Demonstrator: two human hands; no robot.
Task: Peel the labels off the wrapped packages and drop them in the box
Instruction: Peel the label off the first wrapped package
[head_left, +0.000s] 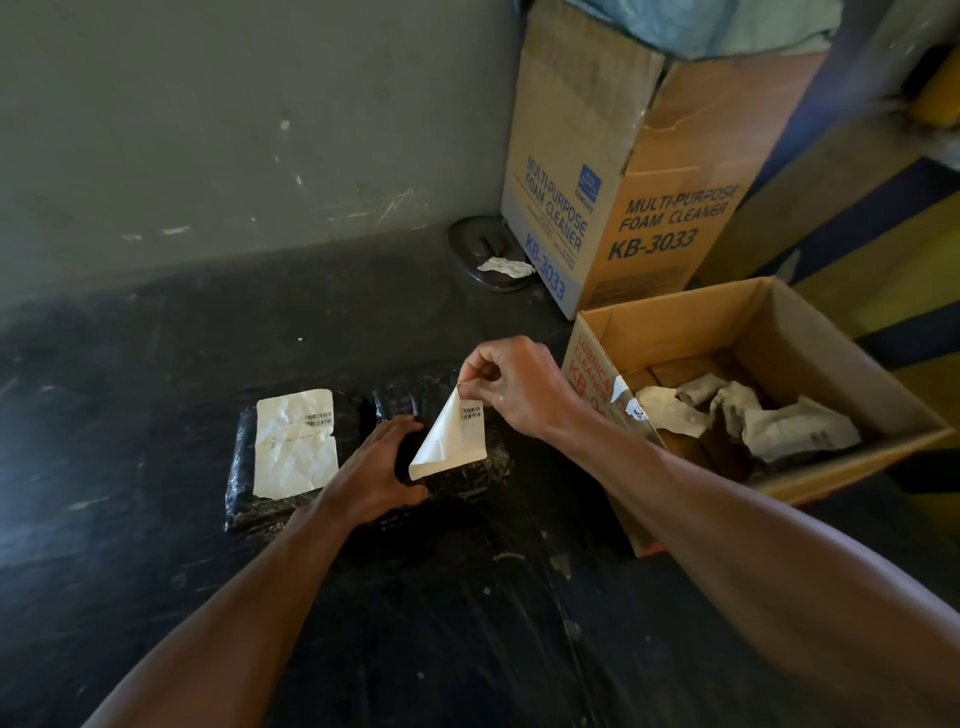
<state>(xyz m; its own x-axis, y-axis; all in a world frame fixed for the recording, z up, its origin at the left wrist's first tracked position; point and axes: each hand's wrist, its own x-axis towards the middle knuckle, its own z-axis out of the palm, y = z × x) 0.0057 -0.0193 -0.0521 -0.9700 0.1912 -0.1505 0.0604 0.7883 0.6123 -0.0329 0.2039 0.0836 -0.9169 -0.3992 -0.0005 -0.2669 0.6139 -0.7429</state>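
**Entry: label removal, second of three stages (peel under way; drop not yet made)**

- Right package (470, 480): black-wrapped, centre of frame, lying on the dark surface (467, 623).
- Lifted label (452, 447): white and barcoded. Its upper corner and left side are raised off the right package with the pale underside showing. Its lower right edge appears still stuck.
- Right hand (511, 384): thumb and forefinger pinch the lifted label's top corner, the other fingers curled in.
- Left hand (382, 467): grips the left end of the right package, fingers bent over the top and thumb at the near side, steadying it.
- Left package (241, 467): just left of the first and close beside it. Its flat label (296, 441) is creased and fully attached.
- Open box (670, 325): right of frame, near the right hand. It holds crumpled labels (779, 426).
- Tall carton (665, 208): upper right. A round metal lid (470, 241) with a paper scrap (506, 266) sits beside it.

Next move, as judged: keep pulling up and to the right until the last edge frees, with the package held down. Then carry the label over the box rim and release it. The adhesive may cling to the fingers.
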